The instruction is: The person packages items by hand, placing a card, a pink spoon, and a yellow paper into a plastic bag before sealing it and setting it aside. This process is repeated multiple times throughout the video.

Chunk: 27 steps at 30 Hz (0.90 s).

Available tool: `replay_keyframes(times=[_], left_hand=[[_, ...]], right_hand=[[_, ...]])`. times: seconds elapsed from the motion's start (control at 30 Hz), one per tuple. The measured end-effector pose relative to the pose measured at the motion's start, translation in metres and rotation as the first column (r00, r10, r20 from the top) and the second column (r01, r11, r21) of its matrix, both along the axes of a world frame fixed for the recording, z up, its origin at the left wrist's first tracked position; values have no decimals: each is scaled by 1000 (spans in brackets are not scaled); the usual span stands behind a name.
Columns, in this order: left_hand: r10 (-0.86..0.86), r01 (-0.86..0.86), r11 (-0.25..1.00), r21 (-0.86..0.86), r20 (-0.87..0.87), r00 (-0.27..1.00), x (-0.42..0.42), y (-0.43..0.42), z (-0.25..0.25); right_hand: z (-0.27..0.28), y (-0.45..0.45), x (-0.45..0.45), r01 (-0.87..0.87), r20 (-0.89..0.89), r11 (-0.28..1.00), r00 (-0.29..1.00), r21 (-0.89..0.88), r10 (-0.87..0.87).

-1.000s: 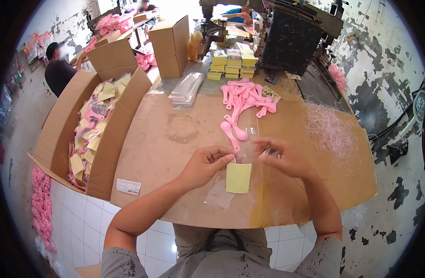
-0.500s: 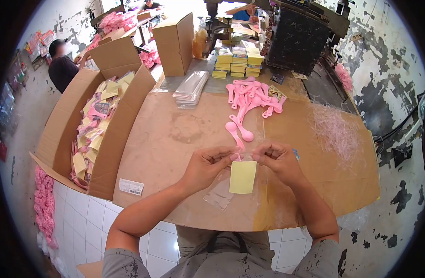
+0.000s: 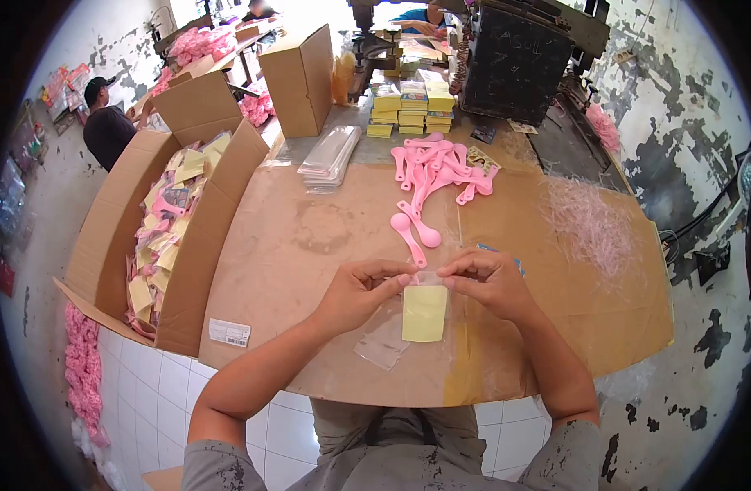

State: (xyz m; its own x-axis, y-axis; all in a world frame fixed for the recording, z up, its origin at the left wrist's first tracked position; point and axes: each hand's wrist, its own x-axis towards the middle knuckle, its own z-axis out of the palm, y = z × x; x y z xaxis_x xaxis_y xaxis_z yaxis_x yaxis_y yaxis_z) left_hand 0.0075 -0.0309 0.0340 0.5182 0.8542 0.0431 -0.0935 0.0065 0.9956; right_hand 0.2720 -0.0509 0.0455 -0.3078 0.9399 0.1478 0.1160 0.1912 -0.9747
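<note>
A clear plastic bag [image 3: 428, 279] with a yellow card [image 3: 424, 314] in it hangs between both hands. My left hand [image 3: 365, 293] pinches the bag's upper left corner, and my right hand [image 3: 487, 283] pinches the upper right corner. Just beyond the fingertips lie two pink spoons [image 3: 405, 232], with a pile of pink spoons [image 3: 435, 170] farther back. Another clear bag [image 3: 383, 347] lies flat below my left hand. Something blue [image 3: 518, 267] shows partly behind my right hand.
An open carton [image 3: 181, 274] full of packed bags stands at the left. Clear bags [image 3: 329, 159] are stacked behind, near yellow card stacks [image 3: 412, 106]. Plastic strips [image 3: 592, 233] lie at the right. A person [image 3: 107, 123] is at the far left; another person's hand [image 3: 425, 28] shows at the back.
My right hand has come in from the right and now grips the bag's top edge beside my left hand. The view has shifted slightly.
</note>
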Motion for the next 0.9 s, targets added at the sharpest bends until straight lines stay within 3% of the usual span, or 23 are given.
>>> replay_keyframes(times=[0.27,0.37,0.47,0.57,0.7,0.8,0.9], left_hand=[[-37,37,999,-1,-15,999,0,4,-4],[-1,1,1000,16,-15,1000,-2,4,-5],[34,-33,998,50,-10,999,-3,5,-5],[51,-55,997,51,71,996,-1,3,1],[46,-56,992,116,84,995,5,-2,-1],[-159,161,987,31,-35,987,-7,7,-8],[-117,117,993,11,-48,992,-15,13,4]], right_hand=[[-15,7,7,-18,131,998,991,57,10],[-6,0,-7,7,-148,1000,989,-15,-9],[9,-9,-10,-140,-79,976,989,-165,129],[-7,-2,-4,-119,-6,977,993,-177,120],[8,-6,-6,-77,45,992,996,-97,82],[2,-3,-3,-73,-41,997,997,-29,72],[2,1,9,5,-38,1000,999,2,-5]])
